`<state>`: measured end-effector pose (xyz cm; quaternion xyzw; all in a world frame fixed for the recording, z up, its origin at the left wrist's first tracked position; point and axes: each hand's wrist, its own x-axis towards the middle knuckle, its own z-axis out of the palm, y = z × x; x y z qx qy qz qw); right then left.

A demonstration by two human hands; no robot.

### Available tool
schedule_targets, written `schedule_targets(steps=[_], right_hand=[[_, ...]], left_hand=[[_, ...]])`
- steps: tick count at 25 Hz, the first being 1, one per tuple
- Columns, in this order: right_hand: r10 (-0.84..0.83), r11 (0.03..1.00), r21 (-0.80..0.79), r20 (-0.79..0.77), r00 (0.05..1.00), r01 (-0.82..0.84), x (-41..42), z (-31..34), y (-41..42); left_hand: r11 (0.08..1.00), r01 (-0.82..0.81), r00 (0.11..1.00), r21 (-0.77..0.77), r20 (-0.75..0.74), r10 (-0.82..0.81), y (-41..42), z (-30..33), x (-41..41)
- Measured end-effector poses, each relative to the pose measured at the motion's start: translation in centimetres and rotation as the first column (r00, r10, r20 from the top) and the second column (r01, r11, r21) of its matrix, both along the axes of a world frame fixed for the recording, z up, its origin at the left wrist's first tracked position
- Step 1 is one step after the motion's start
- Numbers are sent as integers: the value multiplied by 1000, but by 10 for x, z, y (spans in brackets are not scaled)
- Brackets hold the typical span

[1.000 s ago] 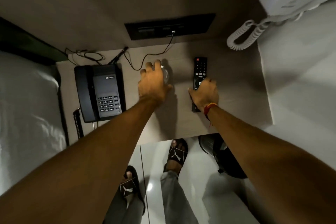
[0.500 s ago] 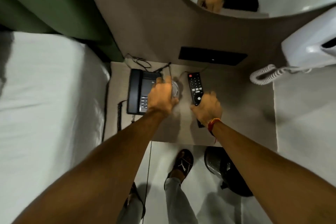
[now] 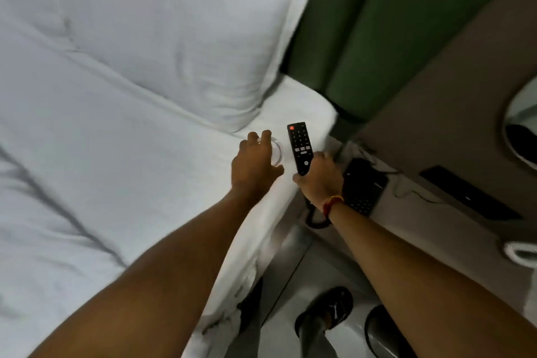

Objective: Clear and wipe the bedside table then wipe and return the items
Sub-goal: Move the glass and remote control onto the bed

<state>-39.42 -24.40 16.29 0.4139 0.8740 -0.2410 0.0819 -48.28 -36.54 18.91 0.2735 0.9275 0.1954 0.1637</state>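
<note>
My left hand grips a clear drinking glass from above, over the white bed near its right edge. My right hand holds a black remote control by its lower end, with the buttons facing up, also above the bed's edge. The beige bedside table lies to the right, with a black desk phone on it, partly hidden behind my right wrist.
A white pillow lies at the head of the bed against a green padded headboard. A black switch panel sits on the wall behind the table. A coiled white cord, a dark bin and my sandalled foot are at the lower right.
Both hands lifted the glass and the remote off the bedside table and carried them left over the bed. The view swung left with them.
</note>
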Motion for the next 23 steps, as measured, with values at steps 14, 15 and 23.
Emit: schedule_targets(steps=[14,15,23], right_hand=[[443,894,-120,76,894,-433,-91,-79,-222],[447,891,-121,70,892,-437,-90,-82,-220],[317,948,-15,-22,948,-318,-60,-71,-122]], left_hand=[[872,-469,872,-140,86,482,-260,-67,-34],[870,-465,874,-167,69,480,-257,-67,-33],[953,-280,955,-119,-141,263,-155,-34,-48]])
